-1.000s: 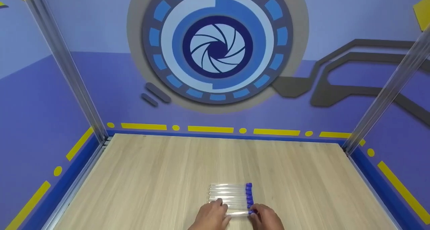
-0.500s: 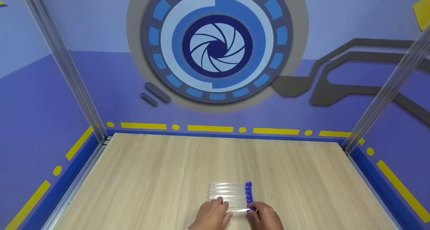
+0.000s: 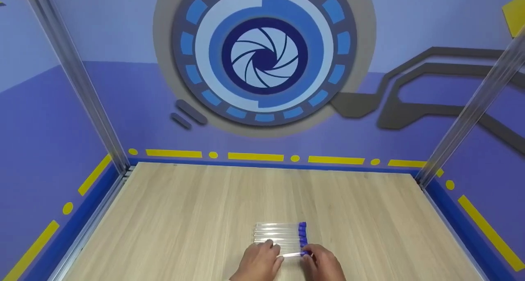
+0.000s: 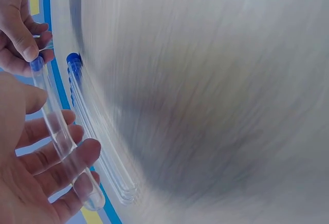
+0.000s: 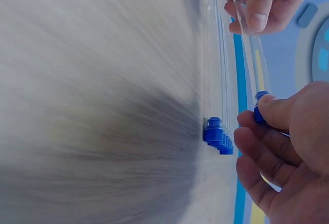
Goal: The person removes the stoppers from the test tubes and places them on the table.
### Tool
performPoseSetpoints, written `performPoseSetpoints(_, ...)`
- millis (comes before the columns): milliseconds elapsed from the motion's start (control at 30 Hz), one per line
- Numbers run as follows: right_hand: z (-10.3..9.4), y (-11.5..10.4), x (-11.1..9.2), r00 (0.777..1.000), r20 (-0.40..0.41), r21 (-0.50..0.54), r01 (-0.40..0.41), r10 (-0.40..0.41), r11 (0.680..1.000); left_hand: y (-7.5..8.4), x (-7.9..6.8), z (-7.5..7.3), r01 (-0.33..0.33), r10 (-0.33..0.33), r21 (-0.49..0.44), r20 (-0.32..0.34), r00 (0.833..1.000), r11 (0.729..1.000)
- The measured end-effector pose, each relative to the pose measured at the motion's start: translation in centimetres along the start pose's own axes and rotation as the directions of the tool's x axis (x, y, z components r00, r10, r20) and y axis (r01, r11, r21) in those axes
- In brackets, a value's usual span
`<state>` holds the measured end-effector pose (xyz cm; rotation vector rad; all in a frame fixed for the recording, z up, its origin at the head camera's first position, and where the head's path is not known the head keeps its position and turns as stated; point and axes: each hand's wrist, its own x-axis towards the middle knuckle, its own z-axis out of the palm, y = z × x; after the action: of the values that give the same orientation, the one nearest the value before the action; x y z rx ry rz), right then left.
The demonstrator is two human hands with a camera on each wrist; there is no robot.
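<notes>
A clear test tube (image 3: 292,255) with a blue cap lies crosswise between both hands. My left hand (image 3: 257,261) holds its clear body, thumb on one side and fingers on the other, as the right wrist view shows. The blue cap (image 5: 259,112) is pinched between thumb and index finger of my right hand (image 3: 324,262). Just beyond the hands, several like tubes (image 3: 279,228) lie side by side on the table, their blue caps all at the right. In the left wrist view the held tube (image 4: 57,126) is apart from and above that row (image 4: 105,149).
The wood-grain table (image 3: 184,215) extends around the tubes on all sides. Blue printed panels (image 3: 123,108) rise at the back and both sides. Metal posts (image 3: 78,76) stand at the far corners.
The held tube and both hands have moved slightly away from the person, closer to the row. The grip on the tube looks the same, and the row itself has stayed put.
</notes>
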<state>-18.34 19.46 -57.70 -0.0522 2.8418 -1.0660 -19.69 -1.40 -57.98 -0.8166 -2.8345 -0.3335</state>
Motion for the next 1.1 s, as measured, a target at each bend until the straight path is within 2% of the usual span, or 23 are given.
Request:
performPoseSetpoints(100,0.13,-0.11,-0.12,0.999,-0.043,-0.019,0.032,-0.033,0.999,0.00,-0.05,-0.14,0.001,-0.001,-0.029,0.010,1.000,1.000)
performPoseSetpoints(200,0.15,-0.24,-0.20,0.995,-0.078,-0.050,0.062,-0.066,0.997,-0.04,-0.05,-0.28,0.012,-0.009,-0.099,0.037,0.999,0.995)
performPoseSetpoints(367,0.13,-0.39,-0.25,0.993,-0.095,-0.075,0.068,-0.075,0.995,-0.17,-0.04,-0.33,0.033,-0.020,-0.179,0.075,0.997,0.983)
performPoseSetpoints(533,0.20,-0.36,-0.25,0.994,-0.093,-0.059,0.053,-0.058,0.997,-0.08,0.08,-0.41,0.057,-0.037,-0.191,0.106,0.994,0.980)
performPoseSetpoints(733,0.31,-0.27,-0.26,0.995,-0.093,-0.032,0.045,-0.048,0.998,-0.01,0.07,-0.46,0.064,-0.044,-0.202,0.100,0.994,0.977)
performPoseSetpoints(967,0.25,-0.29,-0.30,0.994,-0.096,-0.019,0.042,-0.044,0.999,0.06,0.18,-0.44,0.095,-0.067,-0.204,0.136,0.988,0.974)
performPoseSetpoints(1100,0.29,-0.35,-0.35,0.995,-0.094,-0.009,0.027,-0.028,1.000,0.10,0.09,-0.46,0.082,-0.061,-0.201,0.109,0.992,0.976)
